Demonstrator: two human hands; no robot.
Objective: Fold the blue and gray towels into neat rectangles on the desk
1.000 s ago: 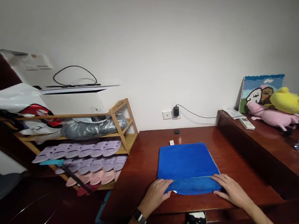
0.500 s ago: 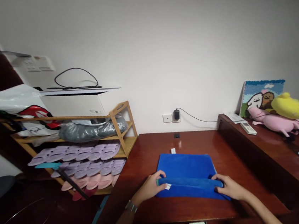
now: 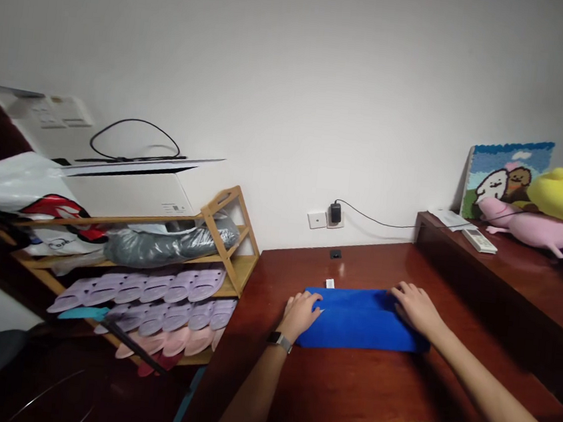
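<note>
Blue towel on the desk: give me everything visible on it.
The blue towel looks like soft plush fabric, folded over into a long flat strip lying on the dark red wooden desk. A small white tag shows at its far edge. The left hand rests on its left end, the right hand on its right end.

Matt, fuzzy blue cloth towel (image 3: pixel 360 320) on the glossy, dark red wooden desk (image 3: pixel 373 388); bare bamboo shoe rack (image 3: pixel 231 232).

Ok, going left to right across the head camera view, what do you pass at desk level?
Shoe rack → left hand → blue towel → right hand → remote control → pink plush toy
</note>
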